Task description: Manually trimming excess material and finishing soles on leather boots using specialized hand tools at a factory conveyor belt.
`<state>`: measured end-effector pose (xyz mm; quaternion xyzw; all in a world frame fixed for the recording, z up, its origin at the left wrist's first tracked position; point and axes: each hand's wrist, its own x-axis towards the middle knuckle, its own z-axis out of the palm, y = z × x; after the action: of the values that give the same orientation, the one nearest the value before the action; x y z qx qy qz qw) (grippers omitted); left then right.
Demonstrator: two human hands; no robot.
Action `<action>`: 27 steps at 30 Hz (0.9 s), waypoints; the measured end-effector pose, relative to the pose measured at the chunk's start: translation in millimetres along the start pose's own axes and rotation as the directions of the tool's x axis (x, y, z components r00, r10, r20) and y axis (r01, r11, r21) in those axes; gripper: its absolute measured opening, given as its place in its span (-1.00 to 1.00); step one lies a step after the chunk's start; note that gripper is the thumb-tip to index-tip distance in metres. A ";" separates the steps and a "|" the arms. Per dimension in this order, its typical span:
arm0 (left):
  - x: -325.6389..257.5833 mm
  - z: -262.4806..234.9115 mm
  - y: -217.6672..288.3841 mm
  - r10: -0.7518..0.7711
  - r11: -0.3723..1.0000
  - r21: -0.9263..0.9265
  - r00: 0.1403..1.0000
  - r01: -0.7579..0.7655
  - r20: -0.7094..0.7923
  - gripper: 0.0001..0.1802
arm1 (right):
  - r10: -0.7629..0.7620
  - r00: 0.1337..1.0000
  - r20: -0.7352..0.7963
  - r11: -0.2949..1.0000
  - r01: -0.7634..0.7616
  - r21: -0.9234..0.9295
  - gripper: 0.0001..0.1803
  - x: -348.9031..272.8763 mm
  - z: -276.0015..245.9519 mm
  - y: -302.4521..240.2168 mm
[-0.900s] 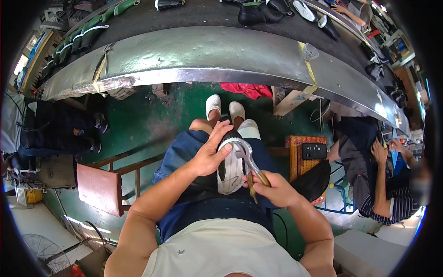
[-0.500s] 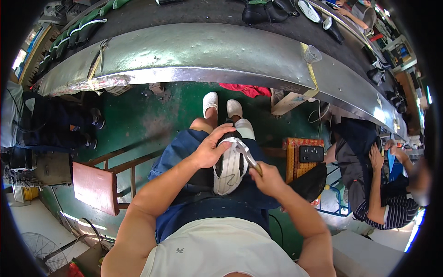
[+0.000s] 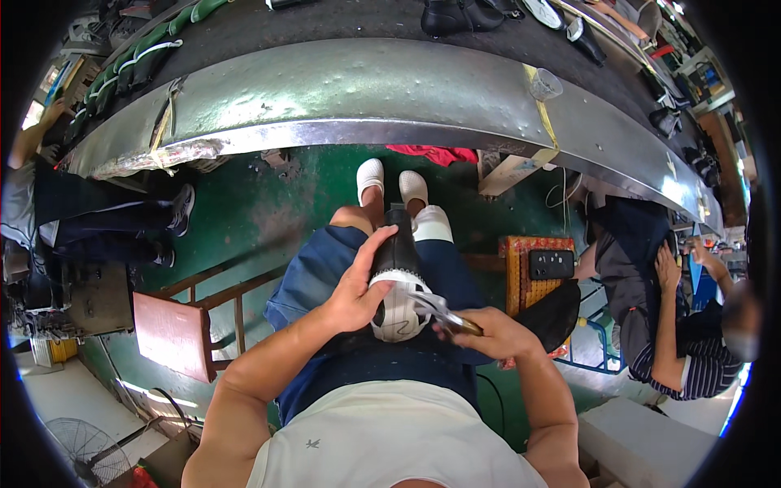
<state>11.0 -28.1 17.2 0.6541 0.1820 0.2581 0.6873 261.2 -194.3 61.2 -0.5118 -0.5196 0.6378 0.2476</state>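
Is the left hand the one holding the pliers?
No, the right hand grips the pliers, while the left hand is on the shoe.

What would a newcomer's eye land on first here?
First, the black-and-white shoe over the lap, near the centre, gripped by the left hand while the right hand holds a metal pincer tool against its white part. Next, the shiny, dented metal bench edge arching across the upper picture. Then the white clogs, below that edge.
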 end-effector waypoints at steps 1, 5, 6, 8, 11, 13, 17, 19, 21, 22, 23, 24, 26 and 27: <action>-4.1 -0.1 0.7 0.055 0.996 0.076 0.998 -0.053 -0.026 -0.15 | -0.024 0.999 -0.029 0.993 0.028 0.113 -0.56 -9.0 4.5 10.3; -10.6 8.9 20.9 0.173 0.927 0.330 0.984 -0.179 0.047 -0.08 | 0.073 0.829 -0.555 0.965 0.082 0.248 -0.58 14.3 23.9 25.0; -11.1 14.4 21.9 0.258 0.884 0.373 0.959 -0.282 0.113 -0.07 | 0.077 0.822 -0.564 0.964 0.083 0.252 -0.58 33.2 28.5 31.5; -16.8 24.7 24.0 0.263 0.872 0.375 0.947 -0.314 0.182 -0.03 | 0.324 0.752 -0.575 0.782 0.129 0.610 -0.49 69.2 36.2 32.0; -30.6 39.3 26.5 0.221 0.922 0.300 0.969 -0.245 0.111 -0.02 | 0.514 0.806 -0.292 0.462 0.026 0.886 -0.36 73.8 47.2 -24.4; -34.4 44.7 26.8 0.249 0.884 0.361 0.953 -0.297 0.173 -0.02 | 0.465 0.808 -0.363 0.512 0.090 0.855 -0.36 73.7 54.0 -18.7; -26.7 42.8 21.5 0.208 0.814 0.493 0.947 -0.306 0.245 0.06 | 0.275 0.792 -0.545 0.528 0.349 0.774 -0.42 92.5 69.4 28.1; -21.3 35.6 21.7 0.178 0.844 0.458 0.951 -0.280 0.253 0.09 | 0.189 0.786 -0.588 0.531 0.422 0.735 -0.47 99.7 66.8 35.2; -22.4 33.3 29.4 0.150 0.870 0.424 0.953 -0.253 0.262 0.08 | 0.193 0.792 -0.579 0.514 0.421 0.747 -0.47 101.5 67.8 33.7; -21.8 32.4 33.7 0.157 0.891 0.381 0.954 -0.248 0.255 0.03 | 0.186 0.798 -0.573 0.505 0.423 0.752 -0.48 102.5 68.4 31.9; -21.8 32.0 35.5 0.165 0.910 0.336 0.955 -0.244 0.247 -0.02 | 0.153 0.775 -0.613 0.623 0.406 0.669 -0.48 106.9 69.9 45.2; -23.7 34.9 32.1 0.164 0.909 0.338 0.955 -0.244 0.246 -0.02 | 0.151 0.777 -0.611 0.622 0.405 0.670 -0.48 107.1 69.6 43.1; -28.6 42.8 22.2 0.116 0.905 0.401 0.990 -0.140 0.083 -0.06 | 0.111 0.751 -0.650 0.741 0.374 0.558 -0.47 108.5 70.0 37.3; -28.2 44.2 22.8 0.123 0.898 0.416 0.990 -0.141 0.071 -0.07 | 0.123 0.761 -0.637 0.662 0.415 0.624 -0.47 108.8 71.6 35.2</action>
<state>11.8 -80.1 40.9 0.8027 0.1738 0.2450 0.5152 165.1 -143.2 -18.7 -0.5031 -0.1456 0.5571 0.6444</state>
